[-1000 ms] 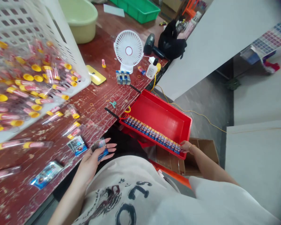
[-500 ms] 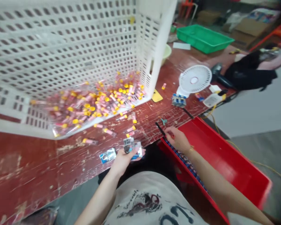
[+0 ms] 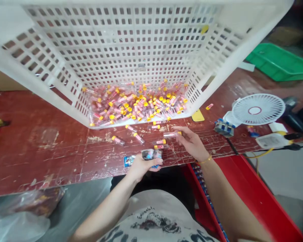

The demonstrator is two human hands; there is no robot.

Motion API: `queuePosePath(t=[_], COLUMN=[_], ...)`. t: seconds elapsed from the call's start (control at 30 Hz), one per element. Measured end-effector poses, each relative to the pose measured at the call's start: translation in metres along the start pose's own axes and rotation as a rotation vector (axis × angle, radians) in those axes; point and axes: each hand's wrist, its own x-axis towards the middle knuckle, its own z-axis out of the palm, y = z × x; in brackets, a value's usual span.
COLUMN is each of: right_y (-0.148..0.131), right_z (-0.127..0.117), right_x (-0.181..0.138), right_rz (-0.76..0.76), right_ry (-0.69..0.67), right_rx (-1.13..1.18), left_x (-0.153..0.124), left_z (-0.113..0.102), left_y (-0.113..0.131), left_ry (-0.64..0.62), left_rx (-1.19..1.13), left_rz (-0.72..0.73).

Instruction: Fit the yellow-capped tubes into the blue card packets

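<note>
My left hand [image 3: 142, 165] is closed round a few small blue-and-black printed packets [image 3: 151, 154] at the table's front edge. Another blue packet [image 3: 128, 161] lies on the table beside that hand. My right hand [image 3: 191, 143] has its thumb and fingers round the capped end of a clear tube [image 3: 170, 134] with a yellow cap. Between my hands lie yellow-capped tubes with pink contents [image 3: 160, 147]. More loose tubes [image 3: 138, 138] lie to the left, in front of the crate.
A white plastic crate [image 3: 141, 43] lies open towards me, with a heap of tubes inside. To the right are a white fan [image 3: 257, 109], a bundle of blue-capped pieces [image 3: 224, 127] and a yellow card [image 3: 198, 115]. A red bin [image 3: 252, 188] stands below the table edge.
The view has swung left. My right hand has moved from the red bin's edge to a tube in front of the crate. My left hand still holds the packets.
</note>
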Motion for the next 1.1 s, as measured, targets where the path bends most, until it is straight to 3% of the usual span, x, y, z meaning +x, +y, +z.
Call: queuePosePath(t=[0.1, 0.2, 0.3, 0.4, 0.53, 0.7, 0.9, 1.1], right_y=[-0.029, -0.046, -0.053, -0.05, -0.034, -0.024, -0.022, -0.016], right_z=[-0.005, -0.001, 0.003, 0.006, 0.014, 0.034, 0.051, 0.053], right_x=[-0.019, -0.023, -0.016, -0.008, -0.011, -0.045, -0.069, -0.072], right_rz=[-0.039, -0.09, -0.106, -0.017, 0.149, 0.071, 0.072, -0.026], right_ry=[-0.039, -0.017, -0.086, -0.163, -0.177, -0.266, -0.013, 0.036], right_rx=[0.213, 0.112, -0.005, 0.019, 0.206, 0.264, 0.146, 0.083], left_x=[0.004, 0.006, 0.005, 0.001, -0.002, 0.004, 0.004, -0.003], left_z=[0.004, 0.005, 0.004, 0.004, 0.01, 0.025, 0.034, 0.031], left_y=[-0.001, -0.002, 0.0, 0.004, 0.007, 0.009, 0.01, 0.005], left_ry=[-0.037, -0.043, -0.056, -0.073, -0.127, -0.108, -0.148, -0.158], left_rx=[0.019, 0.056, 0.11, 0.101, -0.081, -0.287, -0.273, -0.193], left_rz=[0.03, 0.042, 0.055, 0.045, -0.058, -0.145, -0.141, -0.124])
